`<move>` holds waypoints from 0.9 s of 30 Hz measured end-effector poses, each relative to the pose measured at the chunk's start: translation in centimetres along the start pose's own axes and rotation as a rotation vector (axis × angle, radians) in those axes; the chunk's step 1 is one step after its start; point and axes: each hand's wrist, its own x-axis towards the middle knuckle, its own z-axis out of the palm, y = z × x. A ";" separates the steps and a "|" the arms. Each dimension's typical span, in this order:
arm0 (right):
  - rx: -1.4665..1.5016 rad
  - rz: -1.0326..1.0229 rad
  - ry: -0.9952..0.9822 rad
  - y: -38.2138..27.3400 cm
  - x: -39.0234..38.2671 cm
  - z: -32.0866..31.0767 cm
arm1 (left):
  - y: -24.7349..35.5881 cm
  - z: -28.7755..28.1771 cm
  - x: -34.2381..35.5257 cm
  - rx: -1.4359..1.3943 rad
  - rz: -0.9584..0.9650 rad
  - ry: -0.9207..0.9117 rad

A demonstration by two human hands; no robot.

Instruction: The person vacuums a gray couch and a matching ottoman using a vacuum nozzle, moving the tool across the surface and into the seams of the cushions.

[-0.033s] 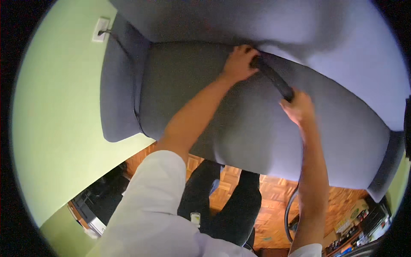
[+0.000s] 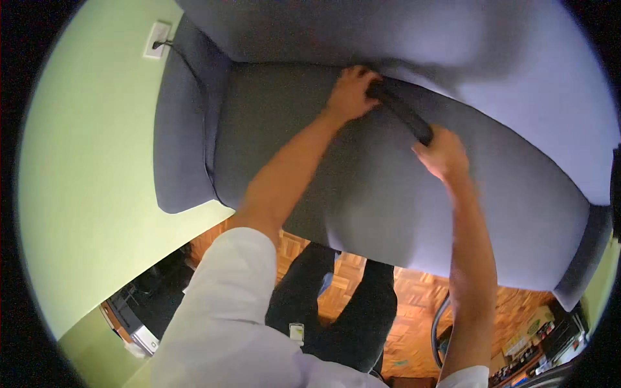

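Note:
A black vacuum cleaner tube [image 2: 402, 115] slants over the grey sofa seat [image 2: 272, 129], its far end at the crease where seat meets backrest. My left hand [image 2: 351, 92] is closed around that far end, fingers bent over it beside the backrest. What lies under the left palm, perhaps a nozzle, is hidden. At the near end of the tube, my right hand [image 2: 446, 154] is wrapped round it. A black hose [image 2: 437, 330] curves down beside my right forearm toward the floor; its join to the tube is hidden by the arm.
The sofa backrest [image 2: 310, 32] rises behind the seat. From a wall socket [image 2: 157, 40] a black cord [image 2: 206, 129] runs down over the left armrest. Parquet floor [image 2: 420, 304] lies below; shelves with assorted items [image 2: 530, 343] stand lower right, dark boxes [image 2: 155, 297] lower left.
Both hands and the tube have shifted slightly to the left along the sofa crease. The grip of each hand looks the same.

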 end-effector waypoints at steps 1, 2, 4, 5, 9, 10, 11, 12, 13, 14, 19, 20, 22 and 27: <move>0.030 -0.135 0.114 -2.5 2.5 0.9 | -3.1 -1.6 0.1 0.021 -0.029 0.042; 0.082 -0.239 0.100 -6.8 4.4 1.8 | -8.7 -4.1 -0.6 0.117 -0.145 -0.012; 0.034 -0.279 0.029 -13.5 7.1 4.3 | -13.3 -7.0 -3.1 0.175 -0.391 -0.047; 0.047 -0.313 -0.107 -17.1 7.7 5.2 | -16.1 -10.2 -4.4 0.069 -0.424 -0.104; 0.030 -0.412 -0.033 -18.5 7.0 7.3 | -17.7 -9.6 -5.4 0.117 -0.405 0.126; 0.052 -0.372 -0.054 -17.0 6.2 6.3 | -16.7 -8.9 -5.1 0.145 -0.358 0.126; 0.073 -0.334 -0.076 -15.2 5.4 5.2 | -15.7 -8.2 -4.8 0.172 -0.313 0.128; 0.018 -0.303 -0.041 -12.2 4.7 4.1 | -12.5 -6.3 -3.9 0.117 -0.342 0.091; -0.031 -0.282 -0.019 -8.7 3.9 3.1 | -8.4 -4.1 -3.4 0.075 -0.382 0.048; -0.082 -0.240 0.006 -5.6 2.9 1.0 | -4.7 -2.2 -2.2 -0.002 -0.335 0.095; -0.409 -0.319 0.307 11.5 -3.7 -8.1 | 14.6 5.6 2.2 -0.277 -0.164 0.347; -0.431 -0.366 0.409 14.2 -5.2 -10.5 | 16.9 5.8 3.6 -0.288 -0.060 0.419; -0.487 -0.355 0.463 17.5 -8.6 -16.2 | 22.1 3.9 7.1 -0.268 0.171 0.462; -0.270 -0.387 0.971 18.8 -8.3 -24.4 | 30.5 -6.6 22.4 -0.119 0.488 1.119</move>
